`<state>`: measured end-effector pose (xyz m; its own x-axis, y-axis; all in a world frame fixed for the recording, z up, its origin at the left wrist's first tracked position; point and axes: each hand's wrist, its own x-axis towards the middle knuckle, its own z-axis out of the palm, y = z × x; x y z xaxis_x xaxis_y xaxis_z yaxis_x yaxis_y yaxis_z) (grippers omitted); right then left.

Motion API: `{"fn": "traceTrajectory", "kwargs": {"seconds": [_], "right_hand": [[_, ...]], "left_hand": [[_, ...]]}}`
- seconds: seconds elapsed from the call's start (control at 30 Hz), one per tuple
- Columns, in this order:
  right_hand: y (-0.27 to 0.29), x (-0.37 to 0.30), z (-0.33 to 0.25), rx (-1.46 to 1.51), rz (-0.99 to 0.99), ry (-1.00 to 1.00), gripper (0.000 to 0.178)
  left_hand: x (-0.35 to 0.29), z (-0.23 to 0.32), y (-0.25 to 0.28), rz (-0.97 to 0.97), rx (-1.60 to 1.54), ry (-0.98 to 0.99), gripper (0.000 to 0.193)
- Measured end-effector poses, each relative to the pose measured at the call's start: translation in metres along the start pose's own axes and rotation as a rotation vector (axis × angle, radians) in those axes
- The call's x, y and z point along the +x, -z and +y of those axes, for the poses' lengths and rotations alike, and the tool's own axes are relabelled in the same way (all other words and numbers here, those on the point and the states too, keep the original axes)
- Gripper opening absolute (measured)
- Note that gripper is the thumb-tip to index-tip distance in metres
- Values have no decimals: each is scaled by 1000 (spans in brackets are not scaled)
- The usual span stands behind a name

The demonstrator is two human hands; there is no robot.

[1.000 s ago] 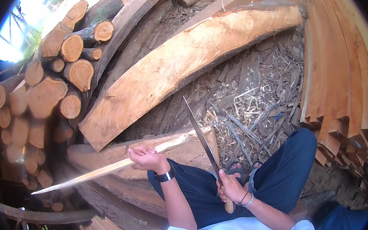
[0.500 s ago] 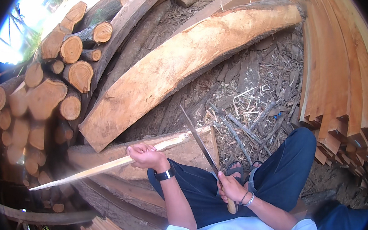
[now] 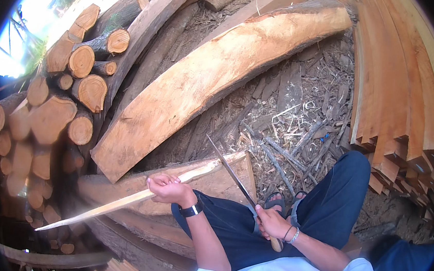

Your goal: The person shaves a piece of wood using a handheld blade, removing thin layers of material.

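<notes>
My left hand [image 3: 168,188] is closed around a long, pale, peeled wooden stick [image 3: 110,207], which narrows to a point at its lower-left end. The other end of the stick reaches up and to the right, over a slab of wood [image 3: 233,184]. In my right hand [image 3: 272,223] is a machete [image 3: 233,171], gripped by its light wooden handle, whose butt shows below my fist. Its long, dark blade slants up and left, across the stick's upper right part as seen from here. Whether blade and stick touch, I cannot tell.
Cut logs [image 3: 53,116] are stacked on the left. A big, curved slab [image 3: 223,69] lies beyond the stick. Long sawn boards [image 3: 393,73] are piled at the right. Sticks [image 3: 282,159], bark and shavings cover the ground near my sandalled feet. More slabs lie below my left arm.
The machete's blade tip has dropped slightly and shifted left. My left hand and the stick sit a little lower in view. Both grips stay the same.
</notes>
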<state>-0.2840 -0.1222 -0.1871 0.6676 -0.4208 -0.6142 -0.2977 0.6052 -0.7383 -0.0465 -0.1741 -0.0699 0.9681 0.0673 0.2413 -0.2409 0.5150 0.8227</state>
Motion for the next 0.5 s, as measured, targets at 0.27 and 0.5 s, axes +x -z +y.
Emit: {"fn": "traceTrajectory", "kwargs": {"seconds": [0.27, 0.5], "right_hand": [[0, 7, 6, -179, 34, 60, 64], [-1, -4, -11, -11, 51, 166, 67]], "left_hand": [[-4, 1, -7, -6, 23, -12, 42], [-2, 0, 2, 14, 2, -6, 42]]}}
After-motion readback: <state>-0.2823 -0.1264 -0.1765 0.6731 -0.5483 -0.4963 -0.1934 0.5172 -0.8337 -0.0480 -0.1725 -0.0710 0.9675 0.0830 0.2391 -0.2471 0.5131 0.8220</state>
